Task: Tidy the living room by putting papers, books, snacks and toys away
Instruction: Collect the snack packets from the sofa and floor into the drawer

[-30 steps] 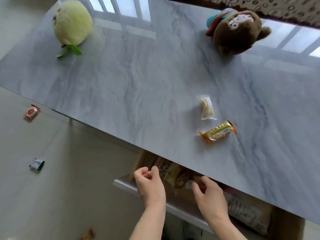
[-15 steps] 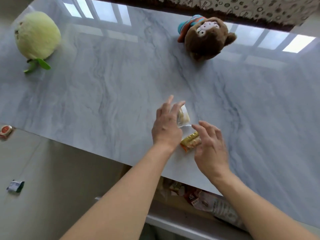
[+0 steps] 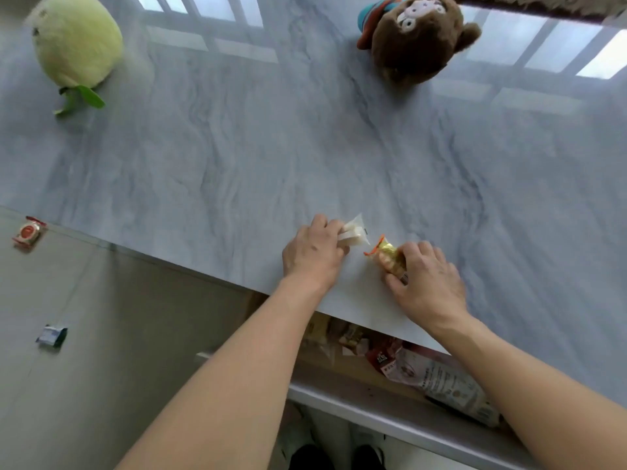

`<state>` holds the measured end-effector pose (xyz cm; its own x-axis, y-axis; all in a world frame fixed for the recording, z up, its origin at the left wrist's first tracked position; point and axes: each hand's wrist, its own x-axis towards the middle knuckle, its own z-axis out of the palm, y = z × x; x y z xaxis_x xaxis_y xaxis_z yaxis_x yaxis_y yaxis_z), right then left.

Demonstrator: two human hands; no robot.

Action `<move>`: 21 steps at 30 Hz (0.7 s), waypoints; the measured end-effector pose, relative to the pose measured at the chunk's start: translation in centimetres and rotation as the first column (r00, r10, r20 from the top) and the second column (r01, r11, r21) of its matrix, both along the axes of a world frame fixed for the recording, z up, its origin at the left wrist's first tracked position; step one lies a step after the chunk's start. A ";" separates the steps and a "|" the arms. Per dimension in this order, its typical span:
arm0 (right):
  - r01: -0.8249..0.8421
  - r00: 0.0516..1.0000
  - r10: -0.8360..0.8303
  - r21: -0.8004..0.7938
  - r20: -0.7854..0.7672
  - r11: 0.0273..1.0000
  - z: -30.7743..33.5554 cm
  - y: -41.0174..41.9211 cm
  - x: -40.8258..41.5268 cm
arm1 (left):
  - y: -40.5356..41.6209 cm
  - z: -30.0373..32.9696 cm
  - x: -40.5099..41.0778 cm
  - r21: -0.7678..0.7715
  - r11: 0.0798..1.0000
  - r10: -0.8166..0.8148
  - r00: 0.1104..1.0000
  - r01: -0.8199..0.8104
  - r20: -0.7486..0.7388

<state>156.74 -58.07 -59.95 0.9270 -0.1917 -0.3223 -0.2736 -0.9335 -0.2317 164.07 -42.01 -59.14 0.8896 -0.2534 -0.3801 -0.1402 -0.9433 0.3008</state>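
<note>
Marble tabletop (image 3: 237, 157) glossy, near edge. Left hand (image 3: 314, 254) pinches clear snack packet (image 3: 354, 230); right hand (image 3: 425, 278) curls round gold snack bar (image 3: 386, 254). Risk: slick wrappers slip, miss open drawer (image 3: 356, 398) below.

Glossy marble-look tabletop (image 3: 237, 157); plush toys; shiny foil wrapper (image 3: 386, 252).

No text can be read. Print on the large snack bag (image 3: 444, 385) in the open drawer (image 3: 390, 413), at five o'clock, is too blurred to make out, as is the red label on the floor packet (image 3: 27, 232) at nine o'clock.
</note>
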 end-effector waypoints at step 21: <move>-0.145 0.979 0.179 0.295 -0.094 0.945 1.0 11.9 -6.8 | 9.8 -0.2 -16.0 -0.232 0.260 0.699 0.349 -0.937 -0.624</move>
<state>149.89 -46.16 -58.92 0.8900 0.0736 -0.4500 -0.1658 -0.8671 -0.4697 148.05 -32.18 -59.38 0.5475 0.3028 -0.7801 0.8353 -0.1431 0.5308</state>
